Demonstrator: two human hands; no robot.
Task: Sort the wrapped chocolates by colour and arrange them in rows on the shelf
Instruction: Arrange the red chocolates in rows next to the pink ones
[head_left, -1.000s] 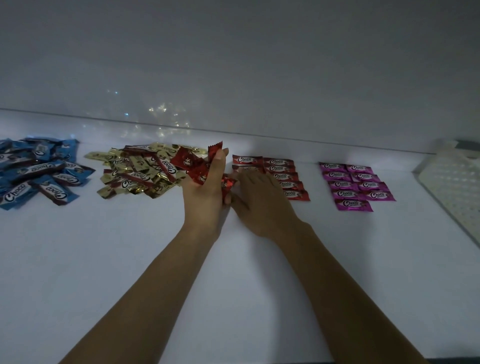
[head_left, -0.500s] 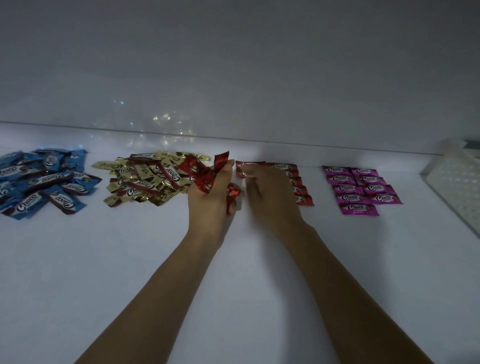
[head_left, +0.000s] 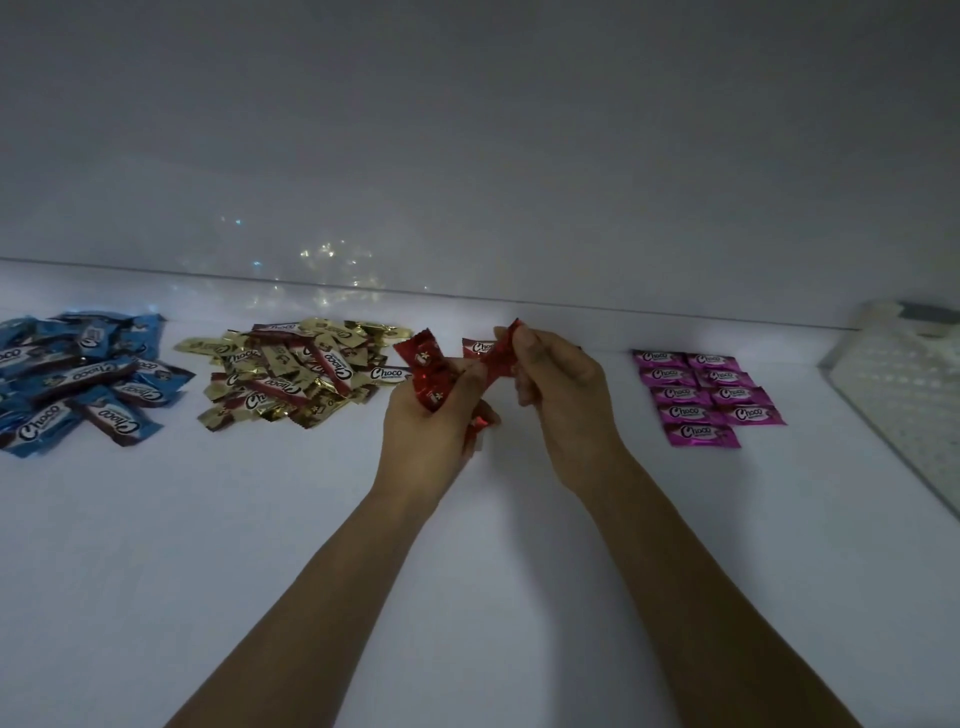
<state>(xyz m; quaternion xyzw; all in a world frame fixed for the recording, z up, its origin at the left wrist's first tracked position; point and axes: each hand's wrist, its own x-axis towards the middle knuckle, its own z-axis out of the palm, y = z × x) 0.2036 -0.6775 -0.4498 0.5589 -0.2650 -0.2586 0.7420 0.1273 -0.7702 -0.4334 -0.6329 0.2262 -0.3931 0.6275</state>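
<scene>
Here the left grip (head_left: 427, 431) clutches a bunch of red chocolates (head_left: 423, 370), while the right grip (head_left: 560, 397) pinches a single red chocolate (head_left: 500, 356) just beside it above the shelf (head_left: 249, 530); gold chocolates (head_left: 296, 375) lie left of both grips, pink rows (head_left: 706, 396) right

Head-height view, down onto shelf (head_left: 467, 597)

The red wrappers (head_left: 428, 371) are crinkled, glossy foil-like film. The gold wrappers (head_left: 296, 374) look metallic and shiniest, and glints show on the smooth, faintly reflective back wall (head_left: 467, 156). The blue wrappers (head_left: 78, 379) and pink wrappers (head_left: 701, 395) are glossy film. The shelf (head_left: 260, 545) is smooth matt white. The basket (head_left: 904, 384) seems to be perforated plastic.
</scene>
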